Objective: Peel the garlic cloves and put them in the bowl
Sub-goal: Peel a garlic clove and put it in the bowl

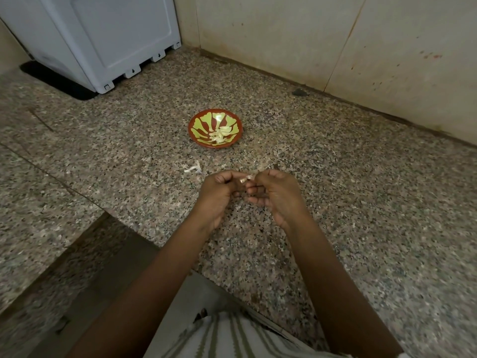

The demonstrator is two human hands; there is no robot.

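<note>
Both hands point(241, 188) pinch a garlic clove point(245, 180) between them; the bowl point(198, 125) lies straight beyond, slightly nearer the left.

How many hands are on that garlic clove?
2. The left hand pinches the garlic clove from its left side, the right hand from its right, both above the counter, nearer the camera than the bowl.

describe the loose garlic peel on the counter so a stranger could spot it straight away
On the speckled granite counter, find the red and yellow bowl. Just nearer the person, left of the left hand, lies the garlic peel: a white papery curl bare on the stone, unlike the cloves heaped inside the bowl.
</note>
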